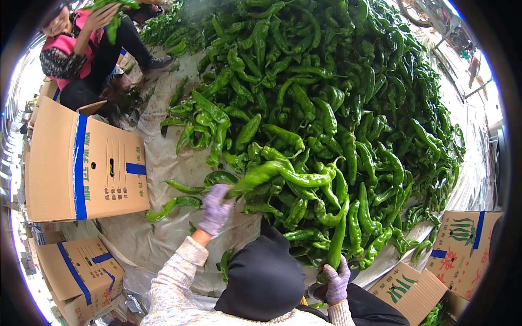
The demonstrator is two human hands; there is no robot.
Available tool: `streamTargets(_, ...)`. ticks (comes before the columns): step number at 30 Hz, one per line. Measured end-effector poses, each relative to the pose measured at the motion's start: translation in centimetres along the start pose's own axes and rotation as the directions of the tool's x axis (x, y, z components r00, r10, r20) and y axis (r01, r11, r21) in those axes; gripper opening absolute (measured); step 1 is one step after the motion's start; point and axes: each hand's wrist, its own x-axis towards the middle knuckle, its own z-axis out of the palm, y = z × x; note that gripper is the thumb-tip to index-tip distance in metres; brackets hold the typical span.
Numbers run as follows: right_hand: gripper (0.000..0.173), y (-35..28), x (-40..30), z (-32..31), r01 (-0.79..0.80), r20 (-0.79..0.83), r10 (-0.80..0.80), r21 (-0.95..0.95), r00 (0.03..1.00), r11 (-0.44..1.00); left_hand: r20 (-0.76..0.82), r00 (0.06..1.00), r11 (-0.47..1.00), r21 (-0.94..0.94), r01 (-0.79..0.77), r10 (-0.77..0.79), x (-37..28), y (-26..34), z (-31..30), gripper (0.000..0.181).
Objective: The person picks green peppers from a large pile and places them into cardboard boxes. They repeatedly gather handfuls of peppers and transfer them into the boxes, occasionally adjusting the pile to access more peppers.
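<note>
A wide heap of long green peppers [310, 106] lies before me. My left hand [216, 210], in a purple knit glove, holds a green pepper [259, 177] by one end; the pepper is blurred and points over the near left edge of the heap. In a like glove, my right hand [337, 281] grips a long green pepper [337, 244] that stands nearly upright against the near side of the heap. A few loose peppers [185, 186] lie on the pale sheet left of the heap. A black cap or hood hides part of the near area.
Cardboard boxes with blue tape stand at the left [122, 199] and lower left [73, 265]. More boxes stand at the lower right [465, 248], one with peppers beside it. A co-worker in a pink vest [87, 32] sits upper left, holding peppers. A pale sheet [163, 155] underlies the heap.
</note>
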Motion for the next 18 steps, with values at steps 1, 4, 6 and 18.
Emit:
streamTargets(1,0.038,-0.1,0.1,-0.1,0.025,-0.014,-0.025,0.006,1.000,1.000,0.042,0.997,0.997,-0.042,-0.065,0.067,1.6,2.3,0.6,0.032)
streamTargets(4,0.036,-0.6,0.3,-0.2,0.078,-0.052,-0.076,0.053,0.996,0.996,0.099,0.972,0.968,-0.153,-0.197,0.213,5.3,4.7,3.0,0.034)
streamTargets(6,0.036,-0.3,0.9,-0.7,0.106,-0.071,-0.102,0.049,0.992,0.993,0.236,0.928,0.955,-0.149,-0.257,0.287,8.2,5.5,3.9,0.035)
streamTargets(18,0.044,-2.1,3.6,-1.7,-0.013,-0.127,0.012,-0.010,0.992,1.000,-0.100,0.955,0.945,0.145,0.293,-0.280,39.4,1.2,7.4,0.067)
